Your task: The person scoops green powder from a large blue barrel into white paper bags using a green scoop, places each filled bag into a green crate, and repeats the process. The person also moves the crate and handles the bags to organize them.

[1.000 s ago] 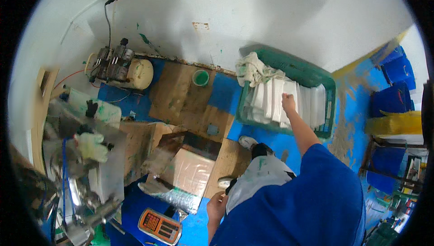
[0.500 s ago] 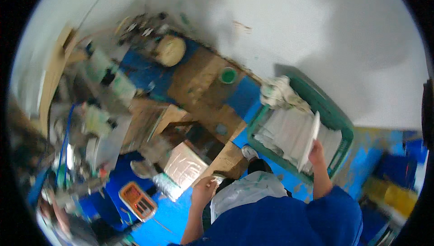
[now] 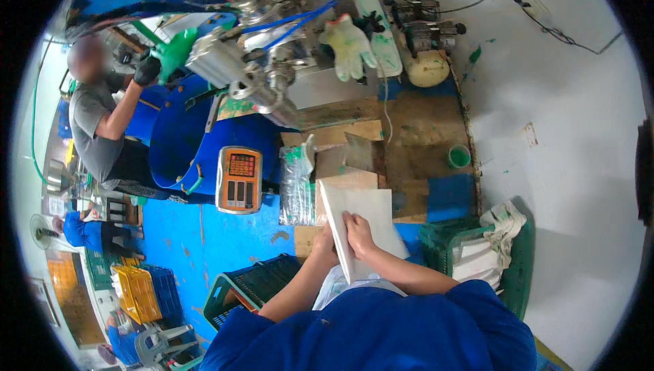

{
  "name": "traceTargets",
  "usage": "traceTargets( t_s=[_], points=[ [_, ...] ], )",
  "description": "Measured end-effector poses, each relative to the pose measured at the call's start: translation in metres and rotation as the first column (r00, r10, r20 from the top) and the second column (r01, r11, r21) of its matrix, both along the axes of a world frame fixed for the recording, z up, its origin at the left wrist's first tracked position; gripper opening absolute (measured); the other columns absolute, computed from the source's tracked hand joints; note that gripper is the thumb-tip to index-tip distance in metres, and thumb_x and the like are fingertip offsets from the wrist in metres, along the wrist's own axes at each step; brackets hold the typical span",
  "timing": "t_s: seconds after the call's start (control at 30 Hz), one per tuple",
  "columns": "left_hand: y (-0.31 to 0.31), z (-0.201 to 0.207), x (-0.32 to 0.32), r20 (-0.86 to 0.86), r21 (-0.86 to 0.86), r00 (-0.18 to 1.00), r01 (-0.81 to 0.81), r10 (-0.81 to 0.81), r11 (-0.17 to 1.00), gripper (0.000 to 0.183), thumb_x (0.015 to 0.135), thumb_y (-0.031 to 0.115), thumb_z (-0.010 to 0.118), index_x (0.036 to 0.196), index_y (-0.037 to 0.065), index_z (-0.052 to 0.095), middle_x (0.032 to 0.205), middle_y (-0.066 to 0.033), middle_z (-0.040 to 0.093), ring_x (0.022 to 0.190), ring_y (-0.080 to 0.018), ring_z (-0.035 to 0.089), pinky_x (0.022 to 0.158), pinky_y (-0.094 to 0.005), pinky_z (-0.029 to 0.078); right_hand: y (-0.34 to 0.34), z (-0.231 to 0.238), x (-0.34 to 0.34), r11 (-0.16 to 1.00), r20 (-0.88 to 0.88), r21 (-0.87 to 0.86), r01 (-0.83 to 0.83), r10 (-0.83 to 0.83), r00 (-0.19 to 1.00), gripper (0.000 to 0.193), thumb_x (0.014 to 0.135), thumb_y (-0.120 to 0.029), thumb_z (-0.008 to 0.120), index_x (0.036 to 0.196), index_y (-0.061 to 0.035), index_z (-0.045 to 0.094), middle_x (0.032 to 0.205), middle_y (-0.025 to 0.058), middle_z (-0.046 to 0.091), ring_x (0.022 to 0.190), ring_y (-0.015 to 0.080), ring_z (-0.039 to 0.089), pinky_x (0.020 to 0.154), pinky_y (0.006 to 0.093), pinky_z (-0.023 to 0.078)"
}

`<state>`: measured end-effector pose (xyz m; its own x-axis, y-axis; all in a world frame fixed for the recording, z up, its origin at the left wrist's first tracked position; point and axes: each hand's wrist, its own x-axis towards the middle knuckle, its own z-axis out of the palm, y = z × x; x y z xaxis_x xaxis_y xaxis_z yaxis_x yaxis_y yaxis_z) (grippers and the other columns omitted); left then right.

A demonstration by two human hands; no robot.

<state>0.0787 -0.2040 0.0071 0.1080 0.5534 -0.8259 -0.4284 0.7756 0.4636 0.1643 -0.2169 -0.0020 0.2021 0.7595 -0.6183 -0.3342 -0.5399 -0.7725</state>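
While the white folded sheet [image 3: 375, 213] stands tilted in front of our waist, our grip is clamped on it from both sides: our left hand [image 3: 325, 243], fingers partly hidden, at its outer face, our right hand [image 3: 359, 236] on its inner face. Just beyond it we see cardboard [image 3: 361, 179] and clear plastic [image 3: 295, 197]. On our right, a green crate [image 3: 436, 238] holds more white pieces [image 3: 473, 260] and a cloth [image 3: 505, 226]; farther left, a co-worker [image 3: 95, 119] stands beside a blue drum [image 3: 178, 141].
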Motion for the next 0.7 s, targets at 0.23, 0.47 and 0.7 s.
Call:
traceTargets(
  t_s=[0.23, 0.47, 0.7],
  points=[
    [0.162, 0.002, -0.014, -0.871, 0.479, 0.401, 0.563, 0.284, 0.674, 0.038, 0.091, 0.033, 0.048, 0.083, -0.004, 0.056, 0.074, -0.0231, 0.058, 0.072, -0.0369, 0.057, 0.065, -0.0431, 0.042, 0.169, 0.004, 0.048, 0.927, 0.713, 0.367, -0.071, -0.231, 0.662, 0.049, 0.089, -0.040, 0.050, 0.071, 0.0048, 0.059, 0.069, 0.0225, 0.060, 0.068, 0.0396, 0.059, 0.060, 0.0423, 0.043],
    [0.214, -0.060, -0.031, -0.930, 0.266, 0.361, 0.542, 0.065, 0.797, 0.041, 0.087, 0.040, 0.052, 0.081, 0.000, 0.055, 0.076, -0.0244, 0.059, 0.078, -0.0428, 0.056, 0.070, -0.0470, 0.042, 0.210, -0.058, 0.074, 0.997, 0.828, 0.020, 0.071, -0.056, 0.558, 0.045, 0.086, -0.043, 0.051, 0.081, 0.0000, 0.064, 0.084, 0.0225, 0.062, 0.082, 0.0414, 0.059, 0.072, 0.0470, 0.046],
    [0.235, -0.026, -0.013, -0.878, 0.413, 0.268, 0.844, 0.398, 0.343, 0.020, 0.078, 0.015, 0.059, 0.094, 0.007, 0.051, 0.100, -0.0178, 0.057, 0.085, -0.0422, 0.059, 0.072, -0.0494, 0.046, 0.214, -0.068, 0.081, 0.990, 0.819, -0.110, 0.093, 0.038, 0.573, 0.043, 0.085, -0.041, 0.053, 0.083, 0.0006, 0.062, 0.087, 0.0229, 0.062, 0.084, 0.0409, 0.058, 0.072, 0.0469, 0.045]
  ],
)
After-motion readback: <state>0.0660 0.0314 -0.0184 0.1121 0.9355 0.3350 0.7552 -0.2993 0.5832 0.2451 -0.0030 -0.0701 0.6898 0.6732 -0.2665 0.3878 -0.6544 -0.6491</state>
